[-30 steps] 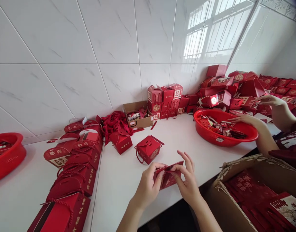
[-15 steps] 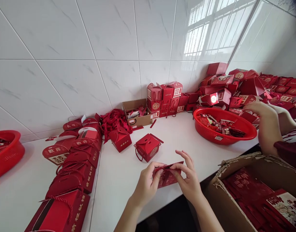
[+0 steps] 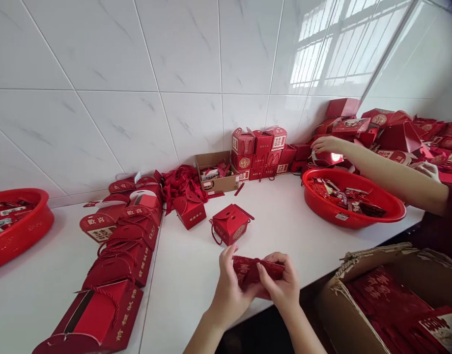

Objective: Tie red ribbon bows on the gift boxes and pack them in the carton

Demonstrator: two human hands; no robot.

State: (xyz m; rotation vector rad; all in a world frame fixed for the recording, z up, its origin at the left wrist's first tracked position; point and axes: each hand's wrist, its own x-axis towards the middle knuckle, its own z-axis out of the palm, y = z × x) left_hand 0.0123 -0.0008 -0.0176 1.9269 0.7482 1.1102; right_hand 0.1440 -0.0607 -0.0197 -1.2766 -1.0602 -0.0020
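Note:
A flat red packet (image 3: 248, 268) with pale lettering is held between my two hands above the table's front edge. My left hand (image 3: 229, 287) grips its left side, fingers behind and thumb low. On the right side, my right hand (image 3: 284, 282) is closed round it with the thumb pressed on the front face. Just beyond my hands stands a closed red gift box (image 3: 230, 225) with a cord handle. A second red gift box (image 3: 189, 211) sits behind it to the left.
Red gift boxes (image 3: 137, 255) line the left. Ribbons (image 3: 183, 184), a small carton (image 3: 220, 184) and stacked boxes (image 3: 261, 157) stand by the wall. At right are a red basin (image 3: 353, 221) of small packets, a co-worker's arm (image 3: 381, 167) and a large carton (image 3: 332, 305).
My right fingers have closed round the packet, which now tilts differently. The co-worker's arm has reached leftward over the basin to the piled boxes. The view has shifted a little left.

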